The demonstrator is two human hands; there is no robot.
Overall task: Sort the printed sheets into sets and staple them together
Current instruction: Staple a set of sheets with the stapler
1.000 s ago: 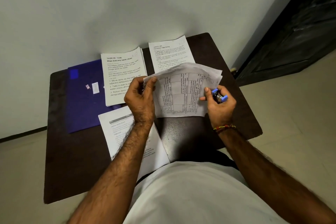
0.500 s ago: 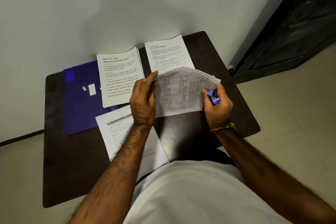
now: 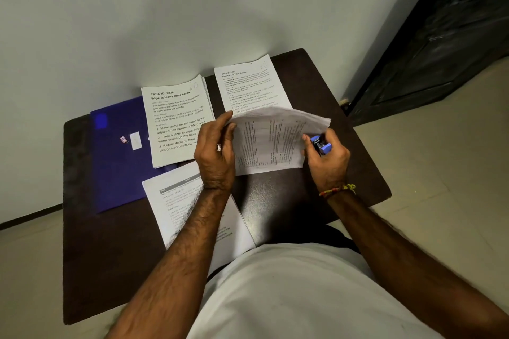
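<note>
Dim, soft light; wide-angle bending at edges.

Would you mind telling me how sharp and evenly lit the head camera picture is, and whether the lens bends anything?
Head view: the "TASK ID 1228" sheet reads sharply, while the held sheets between the left hand and right hand are smeared; soft light leaves a dull sheen on the dark table; wide-angle distortion bows the table edges and wall line.

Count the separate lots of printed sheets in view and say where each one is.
4. One set lies partly on the blue folder, one at the table's far edge, one under the left forearm, one held in both hands. Others may be hidden.
</note>
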